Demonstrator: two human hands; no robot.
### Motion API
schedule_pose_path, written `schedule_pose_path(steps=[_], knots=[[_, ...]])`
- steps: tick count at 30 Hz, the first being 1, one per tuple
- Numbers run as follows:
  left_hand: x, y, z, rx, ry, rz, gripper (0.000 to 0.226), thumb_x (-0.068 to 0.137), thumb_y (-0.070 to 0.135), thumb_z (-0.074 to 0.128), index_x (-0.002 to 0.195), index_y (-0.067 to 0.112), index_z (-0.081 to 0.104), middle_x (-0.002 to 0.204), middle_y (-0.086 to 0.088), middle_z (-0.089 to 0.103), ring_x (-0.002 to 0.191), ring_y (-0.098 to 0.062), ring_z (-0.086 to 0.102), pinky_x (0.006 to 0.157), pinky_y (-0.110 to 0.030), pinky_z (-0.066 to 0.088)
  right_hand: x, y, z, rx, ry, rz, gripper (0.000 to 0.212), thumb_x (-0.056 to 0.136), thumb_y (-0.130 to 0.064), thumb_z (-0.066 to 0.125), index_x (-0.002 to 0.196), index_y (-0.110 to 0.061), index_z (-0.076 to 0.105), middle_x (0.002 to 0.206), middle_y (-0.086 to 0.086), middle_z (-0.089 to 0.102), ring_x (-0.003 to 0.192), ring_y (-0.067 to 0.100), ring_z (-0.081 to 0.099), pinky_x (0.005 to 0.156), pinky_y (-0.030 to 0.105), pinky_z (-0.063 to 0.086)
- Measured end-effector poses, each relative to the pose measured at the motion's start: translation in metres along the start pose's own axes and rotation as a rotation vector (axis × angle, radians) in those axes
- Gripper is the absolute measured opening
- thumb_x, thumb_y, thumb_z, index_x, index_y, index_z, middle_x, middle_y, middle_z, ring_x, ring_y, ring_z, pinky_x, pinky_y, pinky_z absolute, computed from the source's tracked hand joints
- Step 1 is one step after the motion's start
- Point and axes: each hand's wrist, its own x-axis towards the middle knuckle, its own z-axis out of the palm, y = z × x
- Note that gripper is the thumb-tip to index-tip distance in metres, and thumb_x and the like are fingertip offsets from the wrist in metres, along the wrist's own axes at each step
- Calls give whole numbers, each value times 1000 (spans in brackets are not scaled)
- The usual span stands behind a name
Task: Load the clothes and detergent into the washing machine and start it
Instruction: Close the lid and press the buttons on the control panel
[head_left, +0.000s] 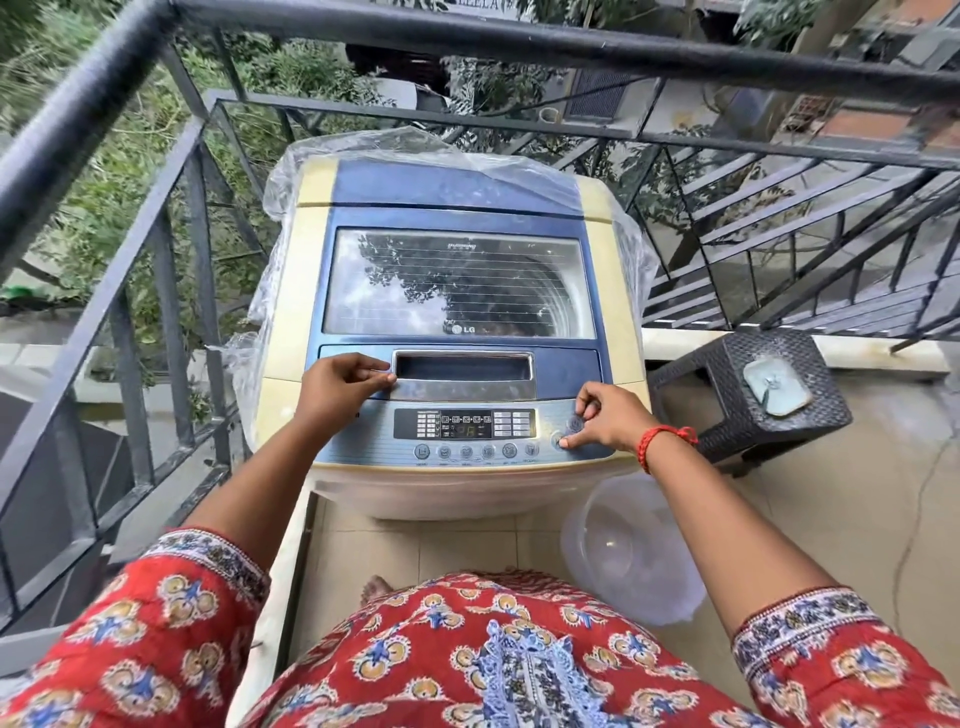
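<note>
A cream and blue top-loading washing machine (291, 291) stands in front of me on a balcony, its glass lid (457, 283) closed. Dark clothes show faintly through the glass inside the drum. My left hand (340, 387) rests with curled fingers on the lid beside the recessed handle (464, 368). My right hand (605, 421) has its index fingertip pressed on a round button (558, 441) at the right end of the control panel (464, 425), the other fingers curled. The panel's display is lit. No detergent is in view.
A clear plastic sheet (270, 322) hangs around the machine's back and sides. An empty translucent tub (631, 548) sits on the tiled floor at right. A dark woven stool (748, 405) with a small lid on it stands beside the machine. Black railings (171, 244) enclose the balcony.
</note>
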Motion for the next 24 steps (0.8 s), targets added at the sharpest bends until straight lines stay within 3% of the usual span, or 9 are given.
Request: schedule_pose_path(steps=[7,24], knots=[[-2,0,-1,6,-14,15,17,80,25,78,94,17,74,81,1,77,87,-10,72,54,-27,51,0,0,2,33,26,3,48,50,-21,98,71,-19,54,66,-4,49,58,12,42,56,22,38],[0,-3,-5,11,-8,41,14,79,24,80,90,18,75,73,9,76,77,-1,72,63,-39,58,-4,-7,4,33,40,18,49,50,-19,97,72,-17,53,67,-2,49,59,14,41,57,25,39]])
